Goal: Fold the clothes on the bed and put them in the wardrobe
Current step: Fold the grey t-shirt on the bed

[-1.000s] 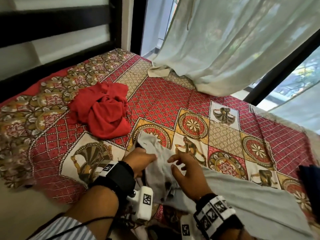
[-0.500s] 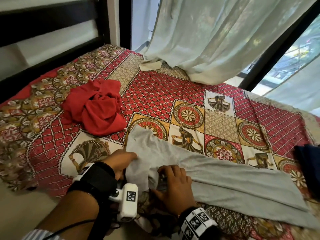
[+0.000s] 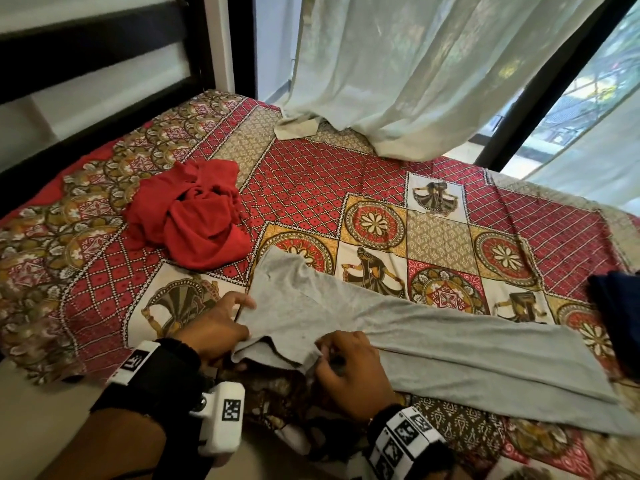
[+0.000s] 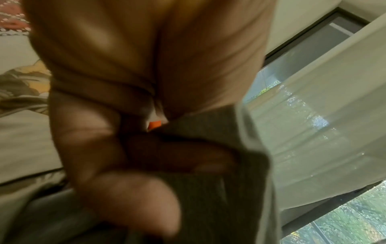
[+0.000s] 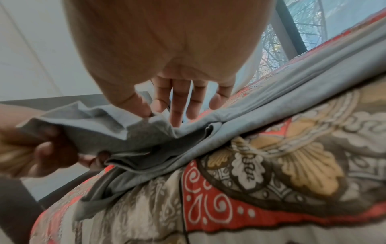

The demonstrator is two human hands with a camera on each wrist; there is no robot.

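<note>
Grey garment lies long axis left-right along the bed's near edge; left hand and right hand fingers pinch its left end.

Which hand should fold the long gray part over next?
Probably the right hand: it sits nearest the gray shirt's long stretch, pinching lightly. The left hand grips the other end, anchoring it.

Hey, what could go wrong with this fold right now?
1. Both hands, left and right, grip the grey shirt at one end only; the far end may drag and wrinkle.
2. The shirt lies near the bed edge and could slip off.
</note>
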